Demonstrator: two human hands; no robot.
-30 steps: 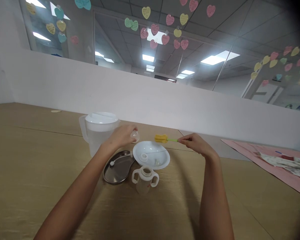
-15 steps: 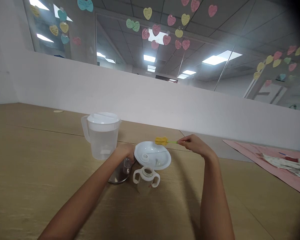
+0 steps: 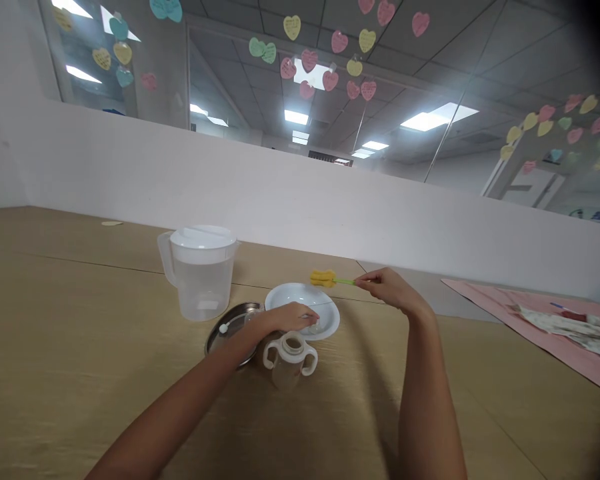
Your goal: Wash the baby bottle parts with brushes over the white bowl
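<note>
My right hand (image 3: 387, 288) pinches the green handle of a yellow sponge brush (image 3: 323, 278), held level above the far rim of a white bowl (image 3: 333, 303). Over that bowl reaches my left hand (image 3: 295, 316), fingers stretched down beside a small clear piece (image 3: 316, 327) lying inside; I cannot make out a firm hold on it. In front of the bowl stands a two-handled baby bottle (image 3: 290, 357), upright and without a lid. A round steel tray (image 3: 211, 343) to its left holds a white straw with a round end (image 3: 224, 328) and a clear cup-like part, partly behind my left forearm.
A lidded clear pitcher (image 3: 203, 277) stands behind the tray at the left. On the right, a pink cloth (image 3: 485, 300) carries a crumpled patterned cloth (image 3: 560, 327). A white wall (image 3: 280, 193) with windows above closes off the table's back.
My left hand has moved right from the tray to over the bowl, uncovering the straw on the tray. My right hand and the sponge brush stay nearly in place.
</note>
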